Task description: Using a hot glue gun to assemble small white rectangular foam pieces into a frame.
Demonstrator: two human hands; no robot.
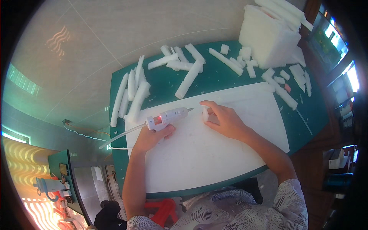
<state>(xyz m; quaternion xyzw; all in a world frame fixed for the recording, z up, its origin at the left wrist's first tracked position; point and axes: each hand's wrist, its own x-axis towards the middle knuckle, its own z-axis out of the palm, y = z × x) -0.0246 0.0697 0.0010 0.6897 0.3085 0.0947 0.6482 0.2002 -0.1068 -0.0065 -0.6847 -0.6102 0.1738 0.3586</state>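
My left hand [151, 138] is wrapped round the handle of a white hot glue gun [168, 118], whose nozzle points right. A red light glows on its body, and a pale glue stick [122, 136] sticks out of its back end. Just right of the nozzle, my right hand [226, 122] pinches a small white foam piece [205, 114] between thumb and fingers. The nozzle and the foam piece are a short gap apart. Both hands are over a large white board [207, 153] lying on the green table.
Foam strips [189, 78] lie along the far side of the green table [218, 86], with more foam strips [130, 92] at the left. At the far right stands a big white foam block [268, 36], small foam bits [245, 53] beside it. A white cord [119, 148] runs left.
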